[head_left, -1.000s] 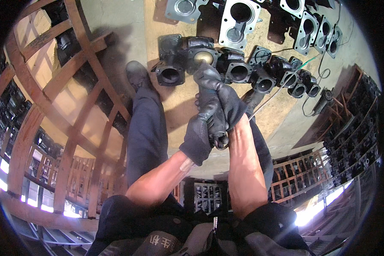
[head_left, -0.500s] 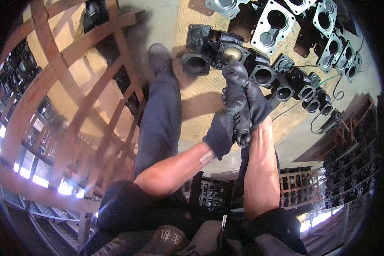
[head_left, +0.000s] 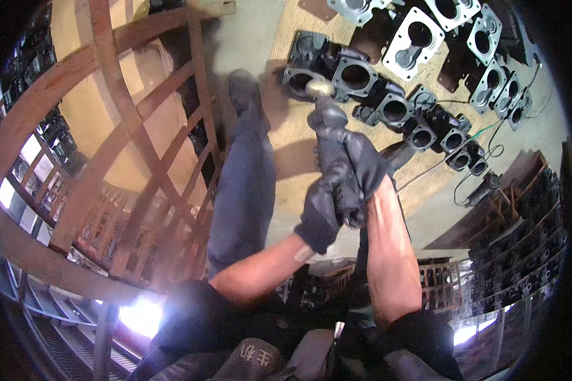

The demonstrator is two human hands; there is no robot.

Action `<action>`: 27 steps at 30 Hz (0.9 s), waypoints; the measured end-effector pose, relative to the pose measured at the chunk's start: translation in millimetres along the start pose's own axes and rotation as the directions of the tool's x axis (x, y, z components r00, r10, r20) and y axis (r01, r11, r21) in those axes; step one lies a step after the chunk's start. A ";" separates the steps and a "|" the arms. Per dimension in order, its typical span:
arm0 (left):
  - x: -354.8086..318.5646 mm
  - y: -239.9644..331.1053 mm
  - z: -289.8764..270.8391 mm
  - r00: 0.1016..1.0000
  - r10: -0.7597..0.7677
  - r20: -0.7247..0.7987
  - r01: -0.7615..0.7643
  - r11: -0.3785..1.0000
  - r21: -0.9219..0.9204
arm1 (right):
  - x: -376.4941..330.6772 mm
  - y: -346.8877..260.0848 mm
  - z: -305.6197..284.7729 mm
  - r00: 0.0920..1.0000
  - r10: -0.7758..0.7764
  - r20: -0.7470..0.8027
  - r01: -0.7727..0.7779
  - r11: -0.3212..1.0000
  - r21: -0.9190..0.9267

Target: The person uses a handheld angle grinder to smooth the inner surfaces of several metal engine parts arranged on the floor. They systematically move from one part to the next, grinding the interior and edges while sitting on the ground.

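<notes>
Evidently the left hand (head_left: 322,206) and right hand (head_left: 367,159) are gripping a black tool (head_left: 349,208) at the frame's centre, its brass-coloured head (head_left: 320,87) overlapping a black casting (head_left: 297,84) at upper centre. Work is seemingly under way, nothing distinguishing finished castings. The hands are hiding the tool's grip; the top edge is cropping a silver plate (head_left: 358,6).
</notes>
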State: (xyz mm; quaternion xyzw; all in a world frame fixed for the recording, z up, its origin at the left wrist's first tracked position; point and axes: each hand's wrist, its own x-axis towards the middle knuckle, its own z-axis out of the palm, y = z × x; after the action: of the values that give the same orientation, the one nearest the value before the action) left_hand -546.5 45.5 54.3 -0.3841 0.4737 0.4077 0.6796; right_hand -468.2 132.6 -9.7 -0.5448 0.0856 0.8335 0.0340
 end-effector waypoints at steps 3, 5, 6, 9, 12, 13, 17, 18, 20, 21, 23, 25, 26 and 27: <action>4.6 28.8 -12.6 1.000 -0.003 0.002 0.003 1.000 0.021 | 25.2 13.8 10.7 0.998 -0.056 0.020 0.058 0.988 -0.142; 10.5 37.4 -20.0 0.998 -0.028 -0.055 0.028 1.000 -0.008 | 38.3 22.5 11.2 0.993 -0.111 0.026 0.114 0.974 -0.195; 11.0 40.9 -22.2 0.999 -0.031 -0.032 0.030 0.999 -0.027 | 42.7 25.0 11.5 0.990 -0.138 0.029 0.141 0.965 -0.223; 18.5 50.1 -34.5 0.997 -0.025 0.075 0.022 0.999 0.041 | 49.1 18.6 19.6 0.990 -0.132 0.040 0.138 0.947 -0.290; 20.2 55.7 -23.6 0.997 -0.036 -0.070 0.034 0.999 -0.033 | 60.8 23.7 17.9 0.991 -0.127 0.040 0.133 0.936 -0.325; 20.2 57.9 -23.6 0.998 -0.032 -0.062 0.030 0.999 -0.040 | 66.0 26.5 16.9 0.991 -0.128 0.031 0.130 0.932 -0.337; 22.4 68.5 -23.0 1.000 -0.016 -0.025 0.015 1.000 -0.023 | 73.4 23.0 21.7 0.994 -0.106 -0.032 0.103 0.990 -0.093; 23.2 71.6 -22.7 1.000 -0.013 -0.014 0.013 1.000 -0.009 | 76.9 22.4 22.1 0.996 -0.087 -0.038 0.082 0.991 -0.108; 24.3 74.8 -21.1 0.998 -0.045 0.032 0.045 0.999 -0.011 | 80.0 17.9 21.3 0.997 -0.057 -0.057 0.048 0.989 -0.137; 24.9 75.6 -20.3 0.997 -0.061 0.055 0.062 0.998 -0.011 | 77.0 17.7 21.1 0.995 -0.095 -0.036 0.087 0.981 -0.176; 20.2 68.4 -25.2 1.000 -0.019 0.006 0.019 1.000 -0.013 | 68.6 23.3 23.1 0.988 -0.152 0.023 0.153 0.955 -0.254; 20.6 60.8 -28.7 0.998 -0.001 -0.058 -0.002 0.999 -0.038 | 65.0 26.4 26.0 0.996 -0.090 -0.026 0.083 0.975 -0.204; 22.7 57.3 -30.3 0.995 -0.004 -0.097 -0.002 0.998 -0.061 | 63.2 25.9 27.4 0.997 -0.062 -0.052 0.052 0.983 -0.177; 24.1 55.1 -31.2 0.991 -0.008 -0.136 -0.004 0.996 -0.085 | 61.0 23.4 28.9 0.995 -0.092 -0.039 0.080 0.969 -0.235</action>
State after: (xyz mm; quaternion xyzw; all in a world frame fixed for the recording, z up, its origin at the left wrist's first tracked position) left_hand -602.2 42.2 15.8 -0.4401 0.5010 0.3996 0.6290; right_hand -522.5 112.6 -51.6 -0.5689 -0.0358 0.8216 0.0039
